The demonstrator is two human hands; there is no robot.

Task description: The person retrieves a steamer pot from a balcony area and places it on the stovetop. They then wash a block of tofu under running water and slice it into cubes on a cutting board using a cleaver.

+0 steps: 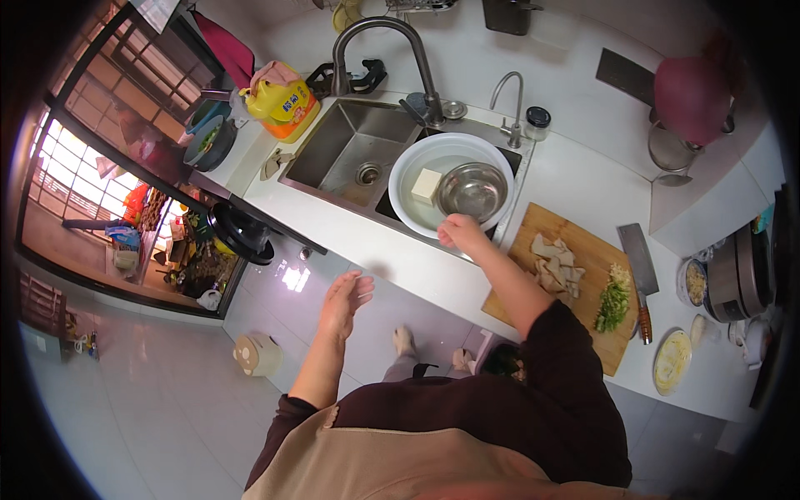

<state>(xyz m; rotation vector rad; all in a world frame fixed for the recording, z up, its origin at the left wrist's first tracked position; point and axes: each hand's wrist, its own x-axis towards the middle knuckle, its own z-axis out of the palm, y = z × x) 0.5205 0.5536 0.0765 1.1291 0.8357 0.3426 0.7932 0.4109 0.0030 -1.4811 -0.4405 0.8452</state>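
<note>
A white basin of water sits over the right-hand sink bowl. Inside it are a pale block of tofu and a stainless steel bowl. My right hand, its fingers curled, overlaps the basin's near rim just below the steel bowl; whether it grips the rim is hidden. My left hand is held above the floor in front of the counter, holding nothing, with its fingers apart. A wooden cutting board beside the basin bears pale slices and chopped green vegetable.
A cleaver lies along the board's right edge. Behind the sink rise a large faucet and a thin tap. A yellow jug stands at the left. To the right are a stained plate and a cooker.
</note>
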